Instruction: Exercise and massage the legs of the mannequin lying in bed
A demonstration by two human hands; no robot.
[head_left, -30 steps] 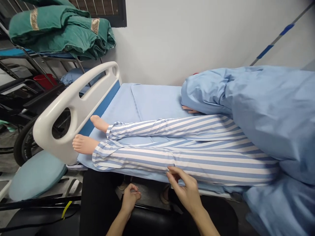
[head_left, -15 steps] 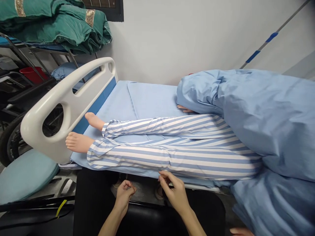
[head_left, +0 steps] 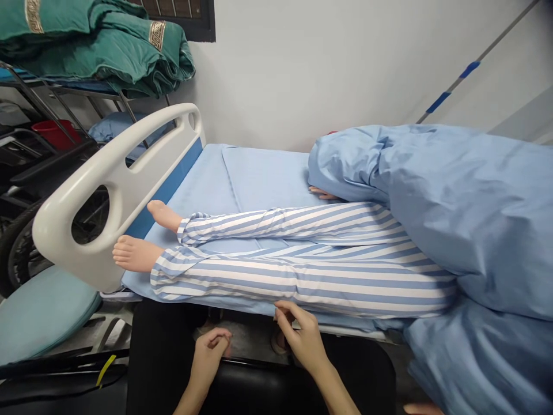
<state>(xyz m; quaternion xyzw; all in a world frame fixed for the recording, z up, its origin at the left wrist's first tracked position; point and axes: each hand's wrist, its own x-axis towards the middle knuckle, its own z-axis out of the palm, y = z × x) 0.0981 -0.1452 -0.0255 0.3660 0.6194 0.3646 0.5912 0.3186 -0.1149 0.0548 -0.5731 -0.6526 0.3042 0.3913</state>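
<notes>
My left hand [head_left: 208,353] hovers over my lap, in front of the bed's near edge. Its fingers are curled in toward the thumb, and I see nothing in them. My right hand [head_left: 302,334] is loosely bent, with a gap between thumb and forefinger and nothing visible held. Its fingertips are close to the mattress edge, just below striped trousers [head_left: 259,276] on a manikin; whether they touch the sheet I cannot tell. The manikin's bare near foot [head_left: 137,253] and far foot [head_left: 164,215] point left. A blue quilt [head_left: 453,202] covers its upper part.
A white footboard [head_left: 56,219] closes the bed's left end. The blue sheet [head_left: 259,173] reaches the wall. At left are a round teal stool [head_left: 47,317], a wheelchair [head_left: 26,230] and a rack with green blankets [head_left: 99,52]. Part of another hand [head_left: 421,408] shows at bottom right.
My left hand has shifted slightly left and down, its fingers more folded. My right hand has moved a little left. The manikin and bedding stay as they were.
</notes>
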